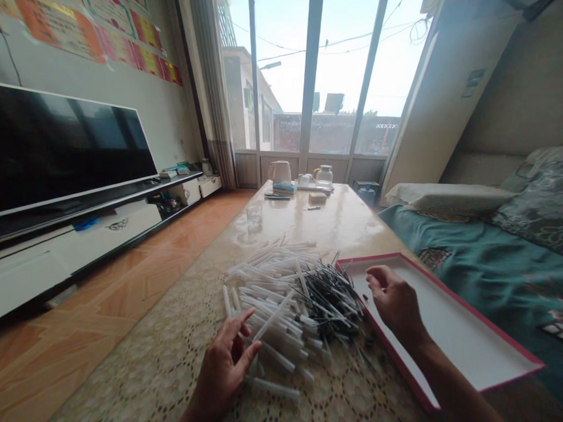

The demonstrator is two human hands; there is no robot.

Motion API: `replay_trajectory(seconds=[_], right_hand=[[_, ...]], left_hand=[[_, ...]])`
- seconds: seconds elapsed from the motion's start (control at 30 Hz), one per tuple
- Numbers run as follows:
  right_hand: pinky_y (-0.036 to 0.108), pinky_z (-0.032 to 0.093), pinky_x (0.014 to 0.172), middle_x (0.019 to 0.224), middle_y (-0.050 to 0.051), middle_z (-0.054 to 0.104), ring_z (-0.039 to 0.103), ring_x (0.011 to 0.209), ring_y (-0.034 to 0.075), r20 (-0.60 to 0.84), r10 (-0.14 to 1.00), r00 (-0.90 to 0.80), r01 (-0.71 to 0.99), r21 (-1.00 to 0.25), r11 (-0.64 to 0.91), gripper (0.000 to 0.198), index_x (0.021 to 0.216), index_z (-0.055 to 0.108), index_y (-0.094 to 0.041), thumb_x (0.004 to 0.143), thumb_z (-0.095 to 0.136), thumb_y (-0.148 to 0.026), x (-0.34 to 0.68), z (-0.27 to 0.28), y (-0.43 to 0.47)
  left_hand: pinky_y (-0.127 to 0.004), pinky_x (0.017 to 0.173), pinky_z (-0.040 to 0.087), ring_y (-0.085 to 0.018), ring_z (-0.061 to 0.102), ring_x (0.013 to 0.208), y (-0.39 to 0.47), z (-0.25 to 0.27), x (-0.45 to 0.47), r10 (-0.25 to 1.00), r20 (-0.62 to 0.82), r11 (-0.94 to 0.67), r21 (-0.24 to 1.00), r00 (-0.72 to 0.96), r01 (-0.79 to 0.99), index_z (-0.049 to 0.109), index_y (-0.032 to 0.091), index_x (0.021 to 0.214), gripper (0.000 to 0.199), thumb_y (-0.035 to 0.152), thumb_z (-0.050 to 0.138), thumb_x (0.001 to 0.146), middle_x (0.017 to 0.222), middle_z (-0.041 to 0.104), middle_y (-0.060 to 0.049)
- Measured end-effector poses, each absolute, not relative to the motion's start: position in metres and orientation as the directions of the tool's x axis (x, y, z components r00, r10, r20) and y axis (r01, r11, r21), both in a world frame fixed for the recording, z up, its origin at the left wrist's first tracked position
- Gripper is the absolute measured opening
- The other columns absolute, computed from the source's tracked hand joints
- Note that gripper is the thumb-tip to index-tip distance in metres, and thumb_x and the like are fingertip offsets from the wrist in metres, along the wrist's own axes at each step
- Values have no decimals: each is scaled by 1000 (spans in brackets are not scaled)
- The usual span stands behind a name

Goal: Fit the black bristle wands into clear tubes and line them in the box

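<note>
My left hand is at the near left edge of a heap of white translucent plastic tubes. Its thumb and forefinger are spread, and one tube slants up from close beside the thumb tip. To the right of the tubes lies a pile of thin dark sticks with pale shafts. Over the left side of a shallow white tray with a red rim hangs my right hand, fingers curled and thumb drawn in. Whatever its fingertips may hold is too small to make out. Small dark bits lie near that hand.
A patterned cover spreads over the long table. Farther back are a drinking glass, a glass jug, a tissue pack and a small pale block. A sofa borders the right side, a TV cabinet the left.
</note>
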State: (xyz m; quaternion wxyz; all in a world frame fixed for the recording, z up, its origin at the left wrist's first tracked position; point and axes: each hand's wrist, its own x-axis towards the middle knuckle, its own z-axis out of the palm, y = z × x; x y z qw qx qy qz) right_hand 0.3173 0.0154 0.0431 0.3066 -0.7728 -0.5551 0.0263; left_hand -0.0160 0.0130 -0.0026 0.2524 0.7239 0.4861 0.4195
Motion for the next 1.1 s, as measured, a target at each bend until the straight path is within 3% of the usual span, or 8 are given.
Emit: replay_trajectory(seconds=[0.1,0.3,0.47,0.63,0.73,0.83,0.93,1.1], right_hand=[[35,47,82,95,12,68,64,89,22,160,899,407,846,-436,-306,16,99,61,-10,88,51,-12,352,37,24],[38,52,80,115,6,60,62,95,18,-112,950,290,874,-374,-311,26,115,57,-18,92,56,-31,355,10,41],[37,52,81,116,6,59,61,95,18,-103,935,340,859,-372,-353,24,113,58,-19,92,56,-31,360,16,38],[30,48,79,88,8,69,64,87,21,14,946,323,832,-482,-276,13,87,67,-12,86,60,-23,353,51,31],[22,48,77,91,1,70,64,87,15,65,975,213,793,-594,-134,18,96,67,-20,90,54,-30,337,64,37],[29,48,84,101,5,67,62,93,17,47,963,267,763,-621,-181,21,102,65,-17,93,51,-29,334,59,51],[39,51,83,118,7,59,60,98,19,-93,931,353,723,-604,-334,26,115,57,-17,92,55,-30,344,43,69],[40,52,80,119,8,58,61,97,20,-372,877,305,654,-587,-477,32,119,55,-16,91,57,-30,351,27,92]], left_hand=[[-30,56,53,-14,57,55,12,-3,-17,903,370,-428,723,219,542,61,22,114,35,30,61,80,86,61,-3],[-32,64,55,-19,62,67,8,-3,-19,872,451,-466,646,190,605,60,25,111,32,35,61,81,88,63,-4],[-31,61,54,-21,63,71,7,1,-17,859,479,-477,623,179,621,65,24,103,27,35,62,80,86,66,-5],[-33,65,54,-24,63,77,9,-2,-16,817,561,-505,586,133,634,66,23,101,27,36,64,77,92,67,-7],[-33,67,53,-24,62,80,10,-6,-19,809,577,-504,585,110,636,63,24,104,27,36,62,80,95,66,-7],[-33,68,53,-23,61,81,11,-7,-21,809,578,-501,589,102,635,62,23,104,26,35,60,81,96,66,-7],[-33,67,53,-23,62,80,11,-5,-20,800,592,-505,581,95,638,62,23,103,24,35,59,82,93,66,-7],[-33,67,54,-23,63,77,12,-1,-18,811,578,-492,587,93,643,62,23,101,22,35,57,83,91,66,-6]])
